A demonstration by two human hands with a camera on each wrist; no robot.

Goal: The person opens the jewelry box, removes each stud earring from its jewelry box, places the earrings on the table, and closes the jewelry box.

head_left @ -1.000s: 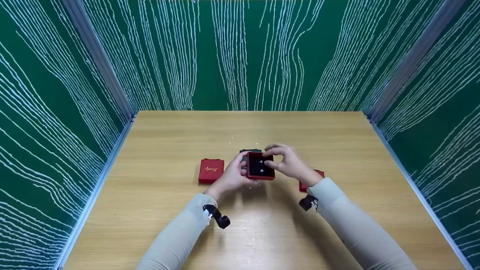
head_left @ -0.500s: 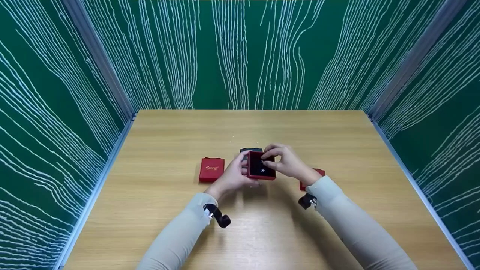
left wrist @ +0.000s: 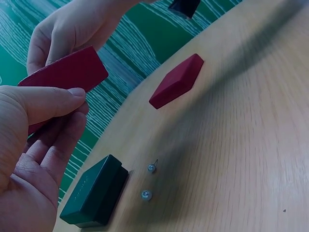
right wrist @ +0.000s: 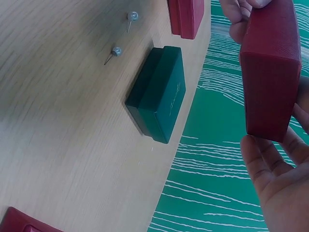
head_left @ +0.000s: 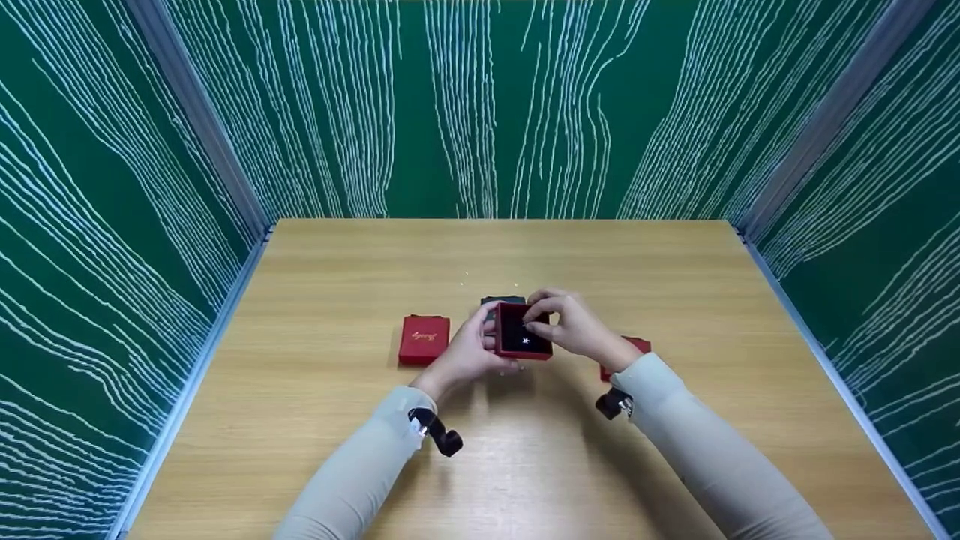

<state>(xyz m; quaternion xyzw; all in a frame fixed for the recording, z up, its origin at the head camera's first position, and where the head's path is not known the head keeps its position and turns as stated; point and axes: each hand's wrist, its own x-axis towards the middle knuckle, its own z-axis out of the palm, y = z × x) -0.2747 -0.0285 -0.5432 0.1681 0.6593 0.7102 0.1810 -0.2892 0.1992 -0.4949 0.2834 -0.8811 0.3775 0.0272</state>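
My left hand (head_left: 469, 349) grips an uncovered red jewelry box (head_left: 524, 354), tilted toward me above the table. A dark cushion (head_left: 512, 330) fills it, and a silver star-shaped stud earring (head_left: 526, 340) shows on its lower half. My right hand (head_left: 570, 326) reaches in from the right, thumb and index finger pinching at the cushion's upper part, over a second star earring that they hide. In the left wrist view the thumb (left wrist: 55, 101) presses the red box's side. The right wrist view shows the right hand's other fingers (right wrist: 256, 150) at the box edge.
Behind the held box stands a dark green box (right wrist: 161, 96). Two round-stone stud earrings (left wrist: 146, 195) lie on the table near it. A closed red box (head_left: 424, 340) sits left; a red lid-like piece (head_left: 637, 343) lies partly under the right wrist. Tiny bright specks (head_left: 463, 279) dot the table behind.
The right thumb and index finger have closed in over the upper star earring, which was visible before and is hidden now. The red box in the left hand has shifted slightly right.
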